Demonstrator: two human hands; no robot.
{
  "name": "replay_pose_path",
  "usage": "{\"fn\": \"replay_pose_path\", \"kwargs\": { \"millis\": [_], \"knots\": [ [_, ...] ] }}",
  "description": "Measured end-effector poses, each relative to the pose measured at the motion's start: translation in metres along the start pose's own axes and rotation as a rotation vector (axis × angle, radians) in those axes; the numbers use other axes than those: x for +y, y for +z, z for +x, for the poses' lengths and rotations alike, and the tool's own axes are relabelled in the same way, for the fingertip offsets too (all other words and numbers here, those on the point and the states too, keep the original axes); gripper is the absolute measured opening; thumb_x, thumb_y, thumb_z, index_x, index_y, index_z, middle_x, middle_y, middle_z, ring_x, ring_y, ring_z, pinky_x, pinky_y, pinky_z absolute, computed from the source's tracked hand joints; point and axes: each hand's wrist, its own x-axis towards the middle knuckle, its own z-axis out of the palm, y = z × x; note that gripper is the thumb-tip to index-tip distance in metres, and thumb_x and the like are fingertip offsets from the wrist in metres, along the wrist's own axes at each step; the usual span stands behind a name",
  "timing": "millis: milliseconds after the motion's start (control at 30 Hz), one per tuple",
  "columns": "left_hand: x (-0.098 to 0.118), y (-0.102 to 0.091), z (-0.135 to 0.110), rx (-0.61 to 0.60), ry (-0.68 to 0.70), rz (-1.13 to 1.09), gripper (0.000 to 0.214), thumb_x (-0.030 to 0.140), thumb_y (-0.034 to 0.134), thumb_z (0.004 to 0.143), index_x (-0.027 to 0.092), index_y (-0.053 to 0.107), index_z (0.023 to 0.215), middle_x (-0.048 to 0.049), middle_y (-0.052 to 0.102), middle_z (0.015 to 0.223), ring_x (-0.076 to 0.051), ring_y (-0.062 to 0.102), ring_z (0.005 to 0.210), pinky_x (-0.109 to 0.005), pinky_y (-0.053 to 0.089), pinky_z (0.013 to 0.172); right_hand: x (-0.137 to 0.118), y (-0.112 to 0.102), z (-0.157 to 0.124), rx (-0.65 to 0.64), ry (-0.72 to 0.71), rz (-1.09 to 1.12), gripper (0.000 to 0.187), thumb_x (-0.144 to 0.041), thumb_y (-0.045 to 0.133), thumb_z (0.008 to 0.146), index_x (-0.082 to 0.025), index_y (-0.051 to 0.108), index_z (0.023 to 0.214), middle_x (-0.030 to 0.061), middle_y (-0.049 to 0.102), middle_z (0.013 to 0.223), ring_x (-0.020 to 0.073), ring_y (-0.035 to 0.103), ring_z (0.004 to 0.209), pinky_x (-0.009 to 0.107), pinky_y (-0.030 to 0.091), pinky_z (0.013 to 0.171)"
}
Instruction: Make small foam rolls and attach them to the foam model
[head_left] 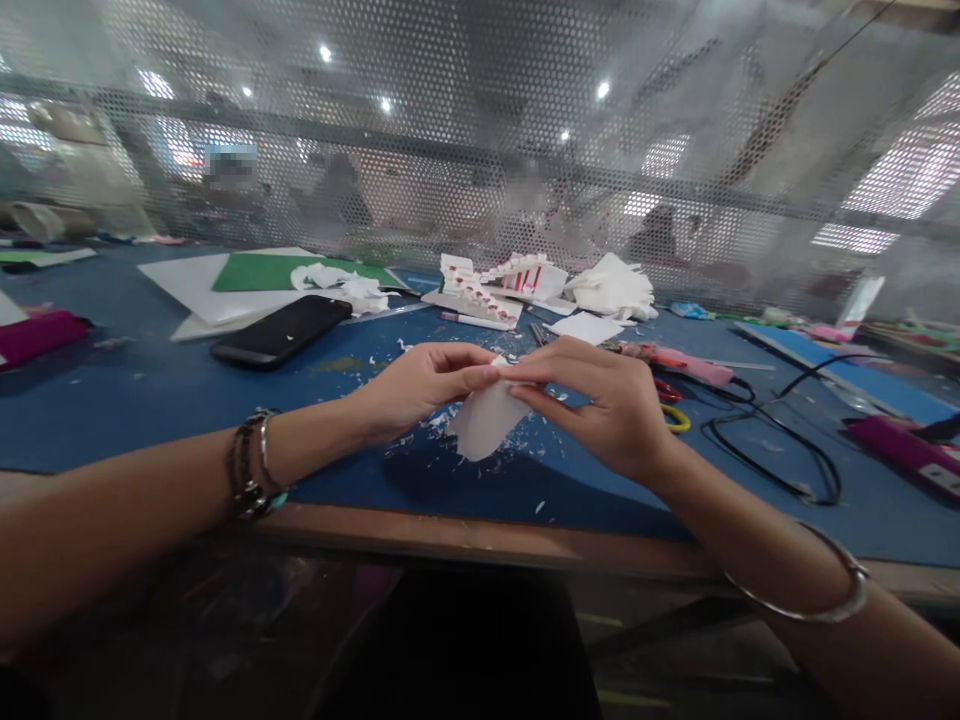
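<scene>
We hold a white paper piece (484, 425) to the right of the black phone (281, 332) and nearer to us than it, its lower end hanging over the blue tabletop (165, 400). Our left hand (420, 385) pinches its upper edge between thumb and fingers; our right hand (600, 400) grips that same edge, fingertips close to the left thumb. Under the paper, right of the phone, we see tiny white scraps (442, 420) scattered about.

Just behind the phone lie a green sheet (255, 272) and crumpled white paper (364, 290). Farther to the phone's right we have white pieces with red marks (529, 282), then a pile of white pieces (615, 288). Well right of the phone are a pink tool (690, 365), a yellow loop (679, 418) and a looped black cable (817, 470). Left of the phone sits a magenta object (41, 338). Beyond the phone, a perforated screen (450, 80) rises behind our tabletop.
</scene>
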Motion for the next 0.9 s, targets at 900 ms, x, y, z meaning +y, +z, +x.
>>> {"fn": "replay_pose_path", "kwargs": {
  "millis": [900],
  "knots": [
    [-0.0017, 0.0027, -0.0027, 0.034, 0.287, 0.298, 0.01, 0.021, 0.062, 0.067, 0.014, 0.063, 0.075, -0.0009, 0.064, 0.074, -0.011, 0.056, 0.067, -0.022, 0.045, 0.064, 0.0, 0.0092, -0.0019, 0.005, 0.206, 0.068, 0.005, -0.02, 0.052, 0.078, -0.019, 0.051, 0.073, -0.0013, 0.058, 0.068, 0.0077, 0.05, 0.059, 0.02, 0.038, 0.053]
  ]
}}
